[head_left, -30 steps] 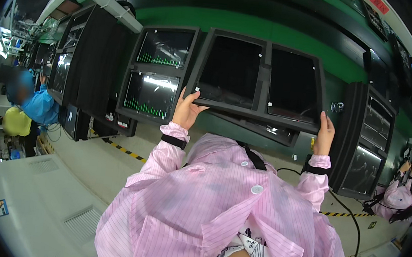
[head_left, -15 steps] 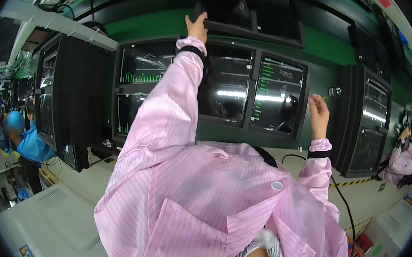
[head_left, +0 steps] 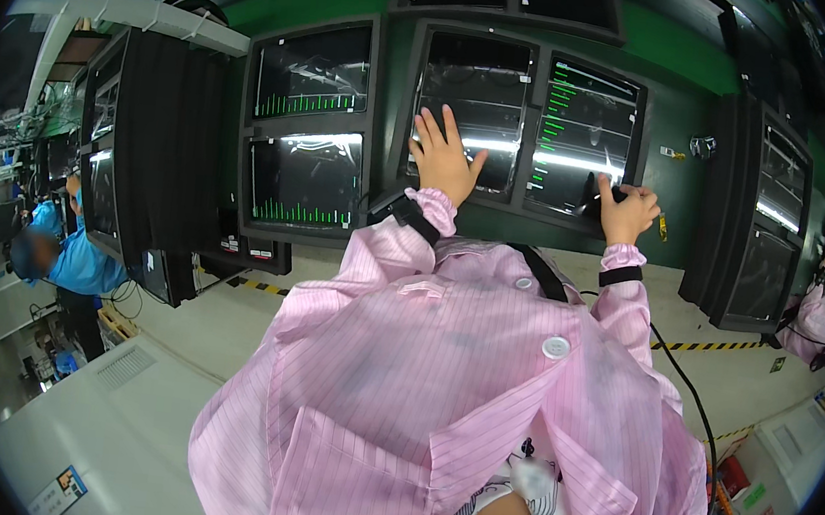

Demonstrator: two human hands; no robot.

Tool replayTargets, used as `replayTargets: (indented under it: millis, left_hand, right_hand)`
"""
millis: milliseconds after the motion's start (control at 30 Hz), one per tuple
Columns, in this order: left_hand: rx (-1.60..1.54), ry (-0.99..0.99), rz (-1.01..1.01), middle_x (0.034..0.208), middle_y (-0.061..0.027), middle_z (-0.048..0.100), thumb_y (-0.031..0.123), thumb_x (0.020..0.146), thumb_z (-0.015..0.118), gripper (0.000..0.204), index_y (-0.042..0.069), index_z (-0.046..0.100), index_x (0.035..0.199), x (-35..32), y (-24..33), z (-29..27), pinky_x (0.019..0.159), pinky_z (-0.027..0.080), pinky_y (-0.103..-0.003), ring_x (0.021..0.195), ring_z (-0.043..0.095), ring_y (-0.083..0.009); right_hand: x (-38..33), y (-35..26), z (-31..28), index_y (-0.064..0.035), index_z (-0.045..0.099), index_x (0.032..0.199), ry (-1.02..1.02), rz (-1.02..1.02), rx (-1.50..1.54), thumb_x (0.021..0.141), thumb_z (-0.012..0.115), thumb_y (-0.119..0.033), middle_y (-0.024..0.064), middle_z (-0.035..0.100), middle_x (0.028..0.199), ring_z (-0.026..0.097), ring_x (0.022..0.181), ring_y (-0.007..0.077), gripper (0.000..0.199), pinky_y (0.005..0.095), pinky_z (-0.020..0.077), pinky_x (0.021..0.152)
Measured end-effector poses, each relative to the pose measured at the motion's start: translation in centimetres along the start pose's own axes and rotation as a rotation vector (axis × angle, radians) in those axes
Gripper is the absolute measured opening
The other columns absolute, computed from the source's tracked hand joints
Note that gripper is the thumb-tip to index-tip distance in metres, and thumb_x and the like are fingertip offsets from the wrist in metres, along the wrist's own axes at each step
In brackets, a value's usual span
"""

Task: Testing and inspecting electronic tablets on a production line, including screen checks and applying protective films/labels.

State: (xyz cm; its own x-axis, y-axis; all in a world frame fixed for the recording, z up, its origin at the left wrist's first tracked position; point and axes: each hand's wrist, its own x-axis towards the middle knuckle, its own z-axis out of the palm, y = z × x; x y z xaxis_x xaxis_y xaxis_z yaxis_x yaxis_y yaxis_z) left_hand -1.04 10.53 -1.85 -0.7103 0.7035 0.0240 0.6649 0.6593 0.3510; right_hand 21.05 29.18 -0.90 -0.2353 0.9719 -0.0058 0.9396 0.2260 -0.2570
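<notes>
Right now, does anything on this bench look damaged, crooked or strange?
Nothing looks clearly damaged. One oddity: the dark screen under the left hand shows nothing green, while the neighbouring screen on its right has green bars.

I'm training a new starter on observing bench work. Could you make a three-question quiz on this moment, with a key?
1. True or false: the left hand is spread over the left screen of the two-screen frame in front of the wearer.

2. Which marks show on the right screen?
A. Red circles
B. Green bars
C. Blue squares

3. Fill in the blank with "near" or "far": the right hand is at the right-hand corner of the right screen on the ____ side, as seen from the wearer.

Key: 1. True; 2. B; 3. near.
</notes>
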Motion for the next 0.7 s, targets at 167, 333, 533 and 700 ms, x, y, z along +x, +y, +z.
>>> replayTargets:
  millis: [167, 333, 533, 700]
  left_hand:
    - [-0.005, -0.224, -0.275, 0.152, -0.0317, 0.014, 0.063, 0.072, 0.069, 0.101, 0.014, 0.025, 0.149, 2.4, 1.3, -2.9, 0.101, 0.022, -0.072, 0.141, 0.013, -0.0493]
    - [0.185, -0.247, 0.391, 0.155, -0.0251, 0.013, 0.058, 0.058, 0.081, 0.112, 0.023, 0.027, 0.149, 1.2, -0.7, -3.5, 0.110, 0.014, -0.064, 0.143, 0.011, -0.0469]
    - [0.279, -0.352, 0.812, 0.153, -0.0255, 0.020, 0.060, 0.072, 0.069, 0.098, 0.010, 0.030, 0.147, 3.9, -2.0, -2.8, 0.112, 0.022, -0.056, 0.140, 0.020, -0.0463]
    - [0.462, -0.257, 1.002, 0.144, -0.0306, 0.034, 0.055, 0.086, 0.057, 0.077, 0.003, 0.040, 0.141, 2.4, -1.8, -1.3, 0.103, 0.038, -0.055, 0.131, 0.035, -0.0506]
  right_hand:
    - [0.5, 2.6, 1.5, -0.0033, 0.058, 0.100, -0.231, 0.017, 0.858, 0.084, 0.074, -0.027, 0.0020, 0.056, 0.074, 0.050, 0.069, 0.0116, 0.033, 0.0236, 0.0400, 0.065]
    - [-0.3, 1.6, -2.4, -0.0053, 0.053, 0.118, -0.220, 0.228, 1.300, 0.093, 0.064, -0.014, -0.0046, 0.053, 0.071, 0.042, 0.064, 0.0031, 0.029, 0.0206, 0.0316, 0.055]
    - [-3.0, 3.2, -1.1, -0.0078, 0.044, 0.133, -0.217, -0.152, 0.741, 0.092, 0.062, -0.021, 0.0054, 0.046, 0.057, 0.041, 0.052, 0.0113, 0.046, 0.0282, 0.0383, 0.053]
    - [-2.1, 4.9, 0.1, -0.0045, 0.051, 0.130, -0.151, -0.160, 0.633, 0.089, 0.066, -0.020, 0.0091, 0.052, 0.058, 0.049, 0.052, 0.0156, 0.046, 0.0304, 0.0427, 0.055]
